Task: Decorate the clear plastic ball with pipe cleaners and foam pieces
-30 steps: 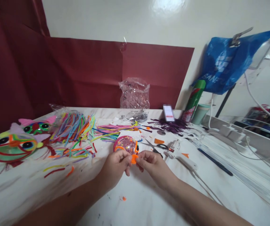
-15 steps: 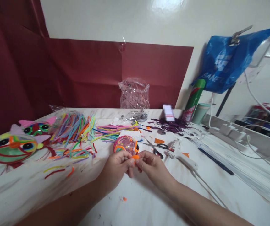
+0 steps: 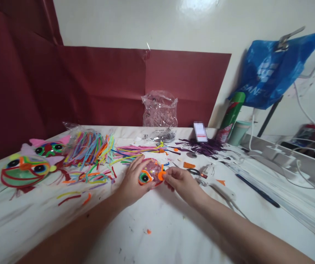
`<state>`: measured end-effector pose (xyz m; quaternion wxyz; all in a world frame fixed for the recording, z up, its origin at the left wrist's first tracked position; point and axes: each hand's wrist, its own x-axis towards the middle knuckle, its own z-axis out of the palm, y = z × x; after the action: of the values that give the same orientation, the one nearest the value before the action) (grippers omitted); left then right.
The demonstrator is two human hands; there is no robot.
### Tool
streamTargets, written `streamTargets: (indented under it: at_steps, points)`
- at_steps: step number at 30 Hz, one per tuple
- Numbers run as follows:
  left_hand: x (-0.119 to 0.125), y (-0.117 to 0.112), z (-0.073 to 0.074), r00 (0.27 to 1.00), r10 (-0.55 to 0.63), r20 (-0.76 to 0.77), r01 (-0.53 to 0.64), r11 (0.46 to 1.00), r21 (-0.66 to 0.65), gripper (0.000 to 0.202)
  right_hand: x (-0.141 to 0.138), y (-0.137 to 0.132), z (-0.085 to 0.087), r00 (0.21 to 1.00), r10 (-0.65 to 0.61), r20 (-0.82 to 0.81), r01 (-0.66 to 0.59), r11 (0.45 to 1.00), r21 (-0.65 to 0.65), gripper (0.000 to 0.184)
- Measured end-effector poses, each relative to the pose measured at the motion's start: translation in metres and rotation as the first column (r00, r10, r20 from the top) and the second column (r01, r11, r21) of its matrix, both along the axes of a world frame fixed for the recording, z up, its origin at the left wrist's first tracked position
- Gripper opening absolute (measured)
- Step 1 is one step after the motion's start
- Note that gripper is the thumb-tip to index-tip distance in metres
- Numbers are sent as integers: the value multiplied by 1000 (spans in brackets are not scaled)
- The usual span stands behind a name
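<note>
Faintly, reads "SAN" in white on blue bag [image 3: 273, 69], upper right, with the other letters lost in folds. Shows marks like "8K" beside packet [image 3: 163, 137] at the back, too small to be sure. Blurs out white label [image 3: 200, 132] near green can [image 3: 233, 113], and leaves the can's print unreadable.

Cups disc [image 3: 149, 171] with left hand [image 3: 132, 185], grip closed round its left rim, fingers over the top. Pinches orange bit [image 3: 161, 175] with right hand [image 3: 180, 183], grip tight, thumb and forefinger together on it, pressed to the disc's right edge. Holds disc over mid-table [image 3: 174, 227], face tipped toward the camera; cannot tell whether its lower rim touches down, being hidden by the palm.

Cuts off both forearms at the bottom edge. Half hides scissors [image 3: 191, 171] behind right hand.

Looks round and clear, with pink flecks inside and a green-and-black eye on the front. Fuzzy strips [image 3: 91, 148] in many colours heaped left of disc, partly under crinkled wrap. Two round, big-eyed faces [image 3: 25, 170] far left. Crumpled clear bag [image 3: 160, 109] against dark red paper [image 3: 105, 84]. White glue gun [image 3: 215, 181] just right of right hand. Smudged white tabletop.
</note>
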<state>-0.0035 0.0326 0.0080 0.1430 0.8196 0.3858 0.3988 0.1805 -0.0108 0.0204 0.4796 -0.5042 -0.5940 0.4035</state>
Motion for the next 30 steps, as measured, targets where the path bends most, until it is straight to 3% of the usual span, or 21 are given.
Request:
streamTargets:
  at_steps: [5,22,30]
  points:
    - [0,2,-2,997,-19,69,22,999,-42,56,-5,9,1,996,19,84,-21,1000,17,26]
    - [-2,4,3,995,-66,68,71,995,-63,55,-11,11,-1,979,-31,200,15,997,82,14]
    - [6,7,-2,986,8,166,4,997,-72,43,-18,8,-3,978,-97,184,77,991,113,11]
